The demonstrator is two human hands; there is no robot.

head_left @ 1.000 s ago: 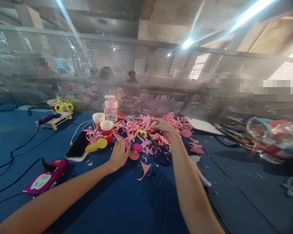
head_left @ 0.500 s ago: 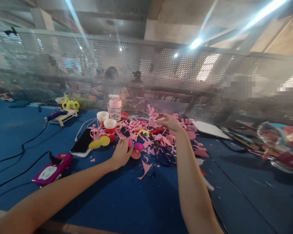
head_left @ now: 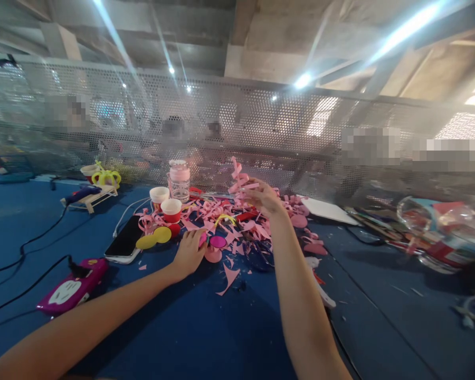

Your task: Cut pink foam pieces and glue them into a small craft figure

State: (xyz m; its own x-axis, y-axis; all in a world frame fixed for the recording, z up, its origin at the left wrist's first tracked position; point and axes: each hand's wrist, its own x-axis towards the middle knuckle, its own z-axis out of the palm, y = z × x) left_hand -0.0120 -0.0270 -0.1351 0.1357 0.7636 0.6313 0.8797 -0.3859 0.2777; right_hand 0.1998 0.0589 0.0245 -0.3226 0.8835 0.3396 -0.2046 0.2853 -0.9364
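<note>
A heap of pink paper scraps (head_left: 237, 221) lies on the blue table (head_left: 206, 327). My right hand (head_left: 261, 196) is raised above the heap, shut on a curled strip of pink paper (head_left: 237, 177). My left hand (head_left: 189, 252) rests on the table at the near edge of the heap, its fingertips on a small pink and magenta round piece (head_left: 217, 242). Yellow paper discs (head_left: 154, 238) lie just left of that hand.
A phone (head_left: 124, 240), two red and white paper cups (head_left: 166, 203) and a pink-lidded jar (head_left: 179, 177) sit at the left of the heap. A magenta device (head_left: 73, 287) with black cables is nearer left. White card (head_left: 328, 209) and clutter in plastic (head_left: 439, 227) lie right. A perforated metal screen (head_left: 261, 132) stands behind.
My right hand has lifted from the heap with a pink strip held in it. My left hand has stayed on the table by the round piece.
</note>
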